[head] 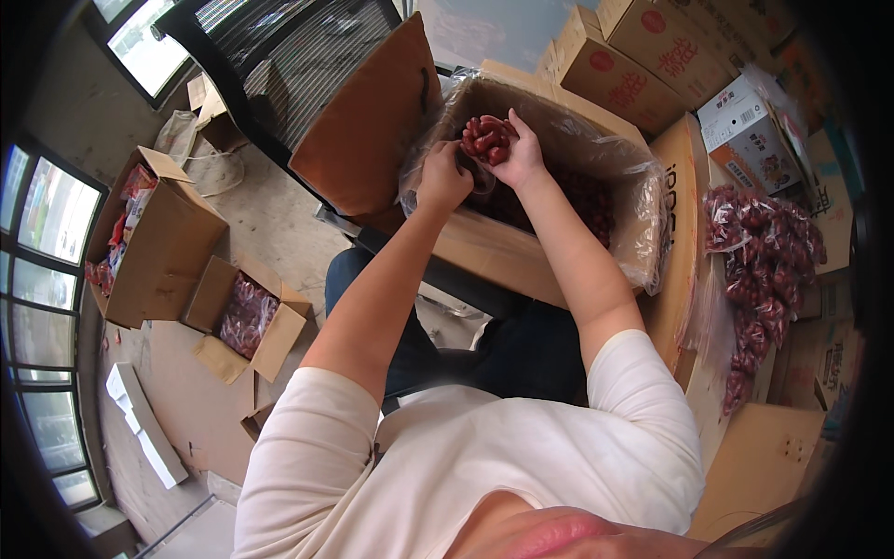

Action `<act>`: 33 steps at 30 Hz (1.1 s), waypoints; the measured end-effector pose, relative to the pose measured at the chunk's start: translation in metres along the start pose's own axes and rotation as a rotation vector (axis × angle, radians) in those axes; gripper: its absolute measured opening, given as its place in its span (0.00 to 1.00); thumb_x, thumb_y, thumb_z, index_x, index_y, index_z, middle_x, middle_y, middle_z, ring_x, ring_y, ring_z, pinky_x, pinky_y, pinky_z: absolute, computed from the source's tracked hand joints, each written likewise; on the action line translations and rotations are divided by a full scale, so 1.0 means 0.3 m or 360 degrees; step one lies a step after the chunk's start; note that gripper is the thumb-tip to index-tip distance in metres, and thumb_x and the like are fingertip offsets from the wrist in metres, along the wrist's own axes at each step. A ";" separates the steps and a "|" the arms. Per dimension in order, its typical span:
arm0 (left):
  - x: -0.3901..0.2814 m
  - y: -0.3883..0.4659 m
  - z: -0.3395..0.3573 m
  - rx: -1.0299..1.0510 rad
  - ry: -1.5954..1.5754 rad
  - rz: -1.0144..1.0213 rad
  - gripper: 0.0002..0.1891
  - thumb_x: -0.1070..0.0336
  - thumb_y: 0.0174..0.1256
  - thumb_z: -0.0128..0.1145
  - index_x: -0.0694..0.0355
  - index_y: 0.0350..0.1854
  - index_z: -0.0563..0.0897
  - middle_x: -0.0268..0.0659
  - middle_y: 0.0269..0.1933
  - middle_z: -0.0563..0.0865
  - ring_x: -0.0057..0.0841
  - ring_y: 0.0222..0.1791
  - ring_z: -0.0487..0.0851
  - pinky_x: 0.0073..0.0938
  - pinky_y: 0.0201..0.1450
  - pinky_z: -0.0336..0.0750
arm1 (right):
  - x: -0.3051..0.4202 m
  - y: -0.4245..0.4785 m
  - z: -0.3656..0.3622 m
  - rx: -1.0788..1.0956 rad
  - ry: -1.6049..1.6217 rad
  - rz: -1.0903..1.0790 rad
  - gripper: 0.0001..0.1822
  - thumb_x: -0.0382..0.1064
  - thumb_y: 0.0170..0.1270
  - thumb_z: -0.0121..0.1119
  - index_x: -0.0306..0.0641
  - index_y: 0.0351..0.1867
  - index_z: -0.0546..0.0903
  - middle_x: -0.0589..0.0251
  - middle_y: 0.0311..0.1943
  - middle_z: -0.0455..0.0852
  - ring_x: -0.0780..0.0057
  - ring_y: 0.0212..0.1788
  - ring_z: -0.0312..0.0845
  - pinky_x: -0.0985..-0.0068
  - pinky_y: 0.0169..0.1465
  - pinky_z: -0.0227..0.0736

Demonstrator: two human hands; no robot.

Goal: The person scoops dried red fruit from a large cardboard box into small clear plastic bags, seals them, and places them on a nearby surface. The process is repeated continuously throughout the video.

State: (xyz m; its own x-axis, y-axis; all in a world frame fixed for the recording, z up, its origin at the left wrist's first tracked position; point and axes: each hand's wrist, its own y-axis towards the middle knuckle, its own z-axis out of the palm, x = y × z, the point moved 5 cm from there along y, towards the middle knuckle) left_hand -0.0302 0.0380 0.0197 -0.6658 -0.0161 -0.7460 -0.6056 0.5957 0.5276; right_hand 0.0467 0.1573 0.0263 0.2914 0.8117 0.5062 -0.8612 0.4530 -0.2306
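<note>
In my right hand (pixel 522 157), palm up, lies a heap of glossy red dates (pixel 487 140). My left hand (pixel 445 176) is right beside it, fingers curled on what looks like a small clear plastic bag (pixel 483 183); much of this bag is hidden behind the fingers. Both hands are over a large cardboard box (pixel 503 253) with a clear plastic liner (pixel 639 175). More dates (pixel 594 202) cover the bottom of that box, partly hidden by my right forearm.
At my right, several filled bags of dates (pixel 765 258) are piled near flat clear bags (pixel 712 314). Stacked cartons (pixel 639 84) stand behind. A mesh chair (pixel 307 77) carries an orange cushion (pixel 370 126). On the left floor sit open boxes (pixel 167 244) (pixel 279 342).
</note>
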 end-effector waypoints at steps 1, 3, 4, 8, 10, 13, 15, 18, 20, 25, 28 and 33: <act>-0.001 0.000 0.000 0.0013 -0.0012 -0.0030 0.21 0.77 0.45 0.53 0.68 0.47 0.82 0.52 0.46 0.83 0.50 0.47 0.81 0.39 0.50 0.77 | 0.001 0.015 -0.032 0.0045 -0.0022 -0.0025 0.25 0.56 0.70 0.50 0.31 0.42 0.82 0.44 0.46 0.83 0.50 0.54 0.77 0.56 0.61 0.71; 0.000 0.002 -0.004 0.0041 -0.0021 -0.0053 0.21 0.77 0.45 0.53 0.69 0.46 0.83 0.52 0.46 0.83 0.50 0.47 0.81 0.39 0.51 0.77 | 0.000 0.030 -0.049 0.0135 -0.0066 -0.0072 0.26 0.56 0.71 0.48 0.31 0.43 0.82 0.43 0.45 0.83 0.50 0.54 0.77 0.56 0.62 0.70; 0.003 0.001 -0.006 0.0055 -0.0024 -0.0067 0.20 0.77 0.45 0.53 0.69 0.46 0.83 0.52 0.46 0.83 0.50 0.47 0.81 0.38 0.51 0.77 | -0.005 0.025 -0.040 0.0162 -0.0094 -0.0150 0.26 0.56 0.72 0.48 0.31 0.43 0.82 0.44 0.44 0.84 0.53 0.51 0.78 0.59 0.60 0.72; -0.003 -0.003 -0.006 0.0024 -0.0015 -0.0029 0.20 0.77 0.44 0.54 0.68 0.45 0.83 0.52 0.45 0.84 0.50 0.47 0.81 0.38 0.52 0.77 | -0.016 0.006 -0.038 0.0190 -0.0245 -0.0349 0.25 0.55 0.73 0.46 0.32 0.42 0.83 0.47 0.44 0.85 0.61 0.49 0.80 0.68 0.55 0.74; -0.004 -0.002 -0.003 0.0033 -0.0009 0.0021 0.20 0.77 0.44 0.54 0.67 0.44 0.83 0.52 0.44 0.84 0.50 0.47 0.82 0.38 0.52 0.77 | -0.015 0.005 -0.041 0.0200 -0.0375 -0.0372 0.25 0.55 0.73 0.46 0.33 0.44 0.82 0.48 0.47 0.85 0.61 0.52 0.79 0.68 0.58 0.71; 0.006 0.001 0.002 -0.0003 0.0034 0.0046 0.20 0.77 0.44 0.54 0.66 0.43 0.84 0.52 0.44 0.84 0.50 0.46 0.81 0.39 0.51 0.77 | -0.010 -0.006 -0.022 0.0229 -0.0594 -0.0355 0.24 0.55 0.72 0.47 0.34 0.47 0.81 0.50 0.51 0.84 0.60 0.56 0.77 0.66 0.62 0.69; 0.017 -0.003 0.006 0.0028 0.0045 0.0003 0.20 0.77 0.43 0.54 0.66 0.43 0.83 0.51 0.43 0.84 0.50 0.46 0.81 0.39 0.51 0.77 | -0.016 -0.021 -0.008 0.0206 -0.0676 -0.0313 0.22 0.54 0.71 0.49 0.35 0.47 0.80 0.53 0.50 0.84 0.65 0.55 0.78 0.70 0.58 0.71; 0.019 -0.004 0.011 0.0038 0.0073 0.0005 0.20 0.77 0.43 0.54 0.66 0.44 0.83 0.50 0.43 0.84 0.49 0.45 0.81 0.38 0.51 0.77 | -0.017 -0.039 0.014 0.0288 -0.0601 -0.0364 0.22 0.54 0.71 0.50 0.36 0.49 0.79 0.53 0.50 0.84 0.67 0.53 0.78 0.72 0.57 0.71; 0.017 -0.007 0.014 0.0043 0.0096 0.0018 0.20 0.77 0.44 0.55 0.66 0.44 0.83 0.50 0.43 0.84 0.48 0.45 0.82 0.38 0.50 0.77 | 0.003 -0.034 -0.006 0.0316 -0.0624 -0.0447 0.20 0.51 0.72 0.48 0.37 0.50 0.78 0.52 0.51 0.83 0.65 0.55 0.77 0.70 0.59 0.70; 0.012 -0.004 0.009 0.0131 0.0134 -0.0082 0.20 0.76 0.45 0.56 0.65 0.46 0.83 0.49 0.45 0.84 0.47 0.46 0.82 0.38 0.51 0.76 | 0.031 -0.035 -0.068 -0.0176 -0.1207 -0.0691 0.17 0.42 0.60 0.64 0.38 0.48 0.78 0.54 0.46 0.84 0.65 0.49 0.80 0.69 0.56 0.73; 0.005 -0.003 0.010 0.0151 0.0202 -0.0065 0.21 0.76 0.46 0.56 0.64 0.47 0.83 0.49 0.46 0.84 0.47 0.47 0.82 0.39 0.52 0.76 | 0.008 0.009 -0.172 -0.0402 -0.1985 -0.0609 0.26 0.39 0.44 0.74 0.39 0.48 0.80 0.55 0.45 0.85 0.62 0.48 0.81 0.66 0.50 0.77; -0.008 -0.008 -0.009 0.0181 0.0194 -0.0110 0.20 0.77 0.46 0.53 0.67 0.46 0.82 0.51 0.47 0.84 0.49 0.49 0.81 0.40 0.54 0.76 | 0.023 -0.051 -0.146 -0.0977 -0.2736 -0.0269 0.16 0.40 0.47 0.66 0.46 0.42 0.84 0.57 0.46 0.86 0.59 0.51 0.82 0.66 0.53 0.77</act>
State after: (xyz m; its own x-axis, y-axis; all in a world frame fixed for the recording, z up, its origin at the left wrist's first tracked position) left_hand -0.0284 0.0344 0.0213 -0.6765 -0.1533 -0.7203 -0.6030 0.6768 0.4223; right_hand 0.0802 0.1722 -0.0030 -0.6917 -0.3056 0.6544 -0.5000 0.8564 -0.1286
